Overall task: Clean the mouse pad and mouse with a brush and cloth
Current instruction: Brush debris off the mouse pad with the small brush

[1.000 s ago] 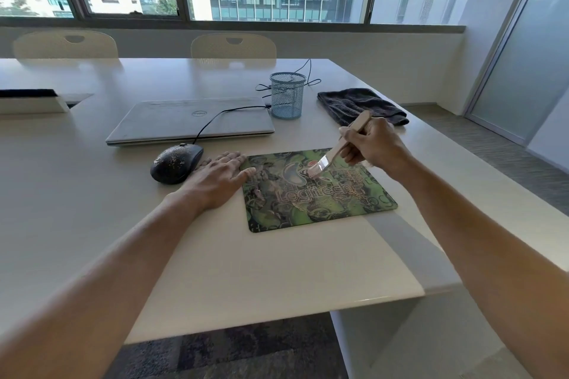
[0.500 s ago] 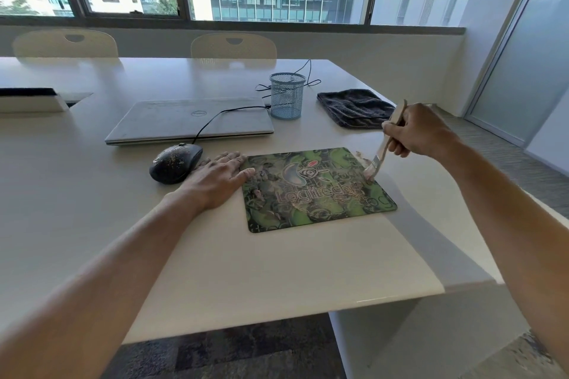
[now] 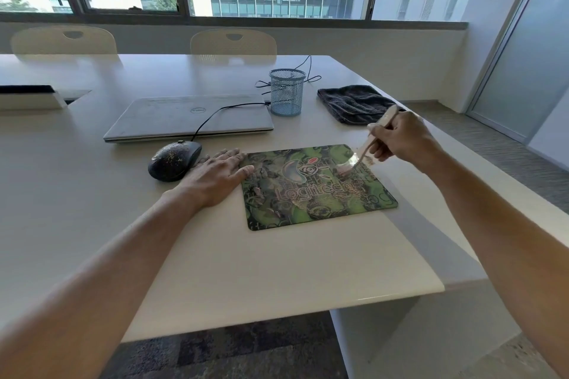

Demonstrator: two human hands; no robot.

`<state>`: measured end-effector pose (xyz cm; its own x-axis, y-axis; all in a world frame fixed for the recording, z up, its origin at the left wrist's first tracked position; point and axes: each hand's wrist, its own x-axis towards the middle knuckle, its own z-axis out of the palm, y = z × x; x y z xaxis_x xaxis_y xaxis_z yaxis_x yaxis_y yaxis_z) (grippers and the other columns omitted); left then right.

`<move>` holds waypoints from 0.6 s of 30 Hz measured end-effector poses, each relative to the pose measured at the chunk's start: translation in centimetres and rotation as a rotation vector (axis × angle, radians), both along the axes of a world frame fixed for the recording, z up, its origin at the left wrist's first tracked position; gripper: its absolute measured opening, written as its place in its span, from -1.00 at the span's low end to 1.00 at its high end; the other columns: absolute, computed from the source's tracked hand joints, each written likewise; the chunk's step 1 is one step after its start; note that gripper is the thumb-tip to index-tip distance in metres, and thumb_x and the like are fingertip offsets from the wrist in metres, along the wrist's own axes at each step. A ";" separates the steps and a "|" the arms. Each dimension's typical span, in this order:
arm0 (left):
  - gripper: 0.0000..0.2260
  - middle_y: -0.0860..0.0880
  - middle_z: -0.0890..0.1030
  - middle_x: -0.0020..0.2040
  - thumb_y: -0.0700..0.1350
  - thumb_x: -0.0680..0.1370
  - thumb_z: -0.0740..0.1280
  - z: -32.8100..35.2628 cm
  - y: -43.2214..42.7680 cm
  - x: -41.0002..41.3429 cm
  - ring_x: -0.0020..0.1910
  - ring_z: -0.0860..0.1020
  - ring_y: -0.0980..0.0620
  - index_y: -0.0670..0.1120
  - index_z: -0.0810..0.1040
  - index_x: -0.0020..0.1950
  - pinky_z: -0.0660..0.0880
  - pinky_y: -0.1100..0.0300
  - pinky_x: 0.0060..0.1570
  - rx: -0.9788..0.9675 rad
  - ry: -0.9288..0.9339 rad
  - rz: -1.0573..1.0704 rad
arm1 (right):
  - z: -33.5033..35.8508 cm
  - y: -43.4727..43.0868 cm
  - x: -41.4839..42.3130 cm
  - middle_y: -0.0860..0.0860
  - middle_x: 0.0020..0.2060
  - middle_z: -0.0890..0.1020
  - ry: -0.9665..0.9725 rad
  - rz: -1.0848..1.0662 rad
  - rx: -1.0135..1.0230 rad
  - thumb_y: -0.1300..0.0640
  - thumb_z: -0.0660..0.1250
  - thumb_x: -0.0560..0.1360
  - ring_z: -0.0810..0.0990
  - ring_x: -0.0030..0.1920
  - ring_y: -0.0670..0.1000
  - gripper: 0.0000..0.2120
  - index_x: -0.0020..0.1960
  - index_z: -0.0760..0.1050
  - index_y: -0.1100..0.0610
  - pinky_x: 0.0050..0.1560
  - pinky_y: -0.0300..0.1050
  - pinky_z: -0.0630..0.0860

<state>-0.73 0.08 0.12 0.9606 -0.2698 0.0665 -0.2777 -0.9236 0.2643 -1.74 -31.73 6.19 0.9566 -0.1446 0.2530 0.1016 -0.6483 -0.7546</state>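
**Brush at the far right corner of the mouse pad**

The right hand (image 3: 400, 138) holds the brush (image 3: 362, 151) with its fingers curled round the pale handle. The bristles touch the far right corner of the mouse pad (image 3: 308, 194). The pad lies flat near the right edge of the table (image 3: 246, 271), with fine specks on its print. The left hand (image 3: 215, 175) rests flat, fingers straight and close together, thumb tip on the pad's left edge. The speckled mouse (image 3: 174, 160) sits just beside that hand. The dark cloth (image 3: 351, 103) lies farther back along the right edge.
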 end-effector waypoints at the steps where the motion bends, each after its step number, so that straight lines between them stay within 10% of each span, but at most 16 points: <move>1: -0.48 0.03 0.08 0.54 0.18 0.60 0.00 0.0 0.0 -0.1 0.51 0.02 0.10 0.00 0.12 0.51 -0.06 0.08 0.46 -0.002 0.001 0.000 | 0.1 -0.8 0.1 0.04 -0.51 0.60 0.008 -0.023 -0.001 0.17 0.28 0.53 0.53 -0.62 -0.15 -0.74 -0.26 0.54 0.30 -0.56 -0.37 0.47; 18: -0.49 0.03 0.07 0.54 0.18 0.60 0.00 0.3 -0.2 -0.2 0.51 0.00 0.10 0.01 0.11 0.51 -0.06 0.08 0.47 0.010 0.007 0.007 | 0.2 0.4 -0.4 0.12 -0.44 0.57 -0.093 0.024 0.090 0.18 0.25 0.55 0.53 -0.62 -0.14 -0.76 -0.14 0.54 0.35 -0.50 -0.32 0.54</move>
<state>-0.95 -0.12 0.37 0.9629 -0.2639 0.0568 -0.2695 -0.9280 0.2571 -2.13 -31.29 6.43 0.9330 -0.1482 0.3279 0.1884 -0.5751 -0.7961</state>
